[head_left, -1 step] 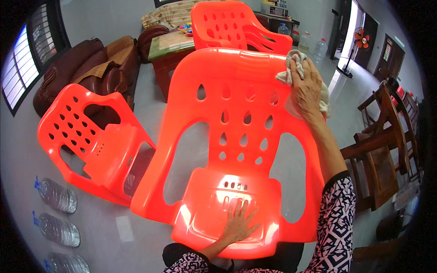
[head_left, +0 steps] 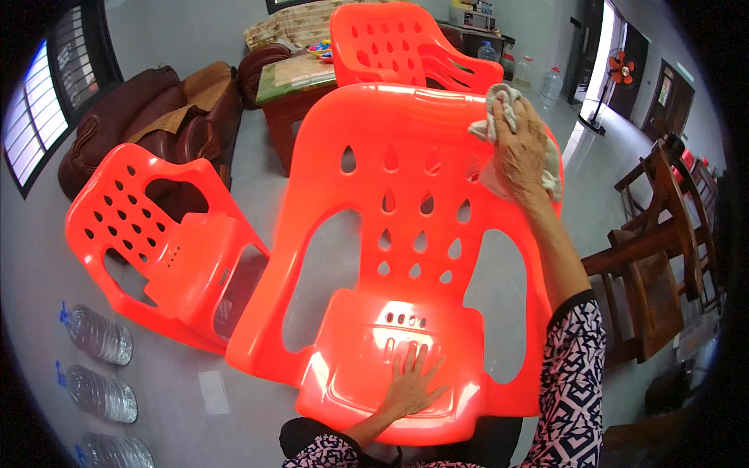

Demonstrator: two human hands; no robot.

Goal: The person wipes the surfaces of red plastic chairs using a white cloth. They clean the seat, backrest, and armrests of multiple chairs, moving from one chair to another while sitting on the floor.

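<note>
A red plastic armchair (head_left: 413, 265) with drop-shaped holes in its backrest stands right in front of me. My left hand (head_left: 411, 388) lies flat on the front of its seat, fingers spread, holding nothing. At the upper right corner of the backrest, my right hand (head_left: 521, 148) presses a pale cloth (head_left: 555, 168) against the plastic. Part of the cloth bunches out past the fingers, and some hangs behind the wrist.
Another red chair (head_left: 168, 242) stands at the left, a third (head_left: 390, 47) behind. Water bottles (head_left: 101, 394) line the lower left floor. A brown sofa (head_left: 148, 117), a table (head_left: 296, 76), wooden chairs (head_left: 651, 257) and a standing fan (head_left: 621, 69) surround the area.
My right hand and the cloth have shifted very slightly left along the top corner of the backrest. My left hand stays on the seat.
</note>
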